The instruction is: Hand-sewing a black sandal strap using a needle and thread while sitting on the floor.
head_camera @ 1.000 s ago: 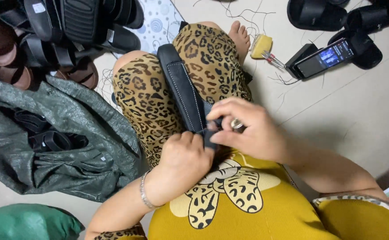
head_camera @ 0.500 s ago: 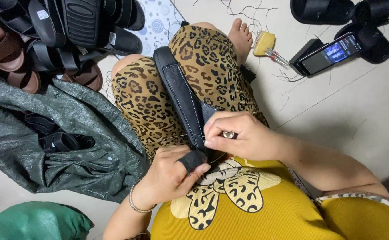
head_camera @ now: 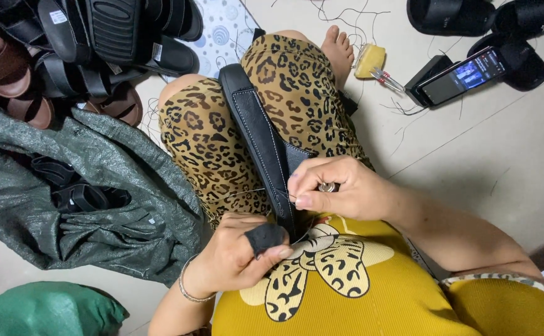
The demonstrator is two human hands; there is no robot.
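A: Where is the strap [head_camera: 256,127] against your hands?

B: It lies along your lap between your knees, running up and away from both hands. Its near end sits between them: your right hand [head_camera: 337,190] is closed on that end, fingers pinched at its edge, and your left hand [head_camera: 238,255] is just below it.

A: And the left hand itself?

B: Curled narrow. A black cloth cap [head_camera: 264,236] covers its thumb, and a thin thread [head_camera: 247,193] runs from above that hand across to the strap's edge. I can't tell whether the fingers grip the thread. A bangle [head_camera: 185,289] circles that wrist.

A: Any packages or labels?

B: Left of your left hand, a grey-green woven sack [head_camera: 107,205] lies open and crumpled, black straps showing inside. Beyond it, a heap of sandals [head_camera: 85,43], black and brown, some with small white labels on their soles. Below the sack, a green bundle [head_camera: 42,311]. Beyond your right hand, a phone [head_camera: 465,74] with a lit screen leans on a black block, and a yellow block [head_camera: 369,60] lies by your foot with loose threads around it.

A: Materials?

B: The strap is black, leather-like, smooth, with pale stitching along both edges. The sack is coarse weave. The sandal soles are ribbed.
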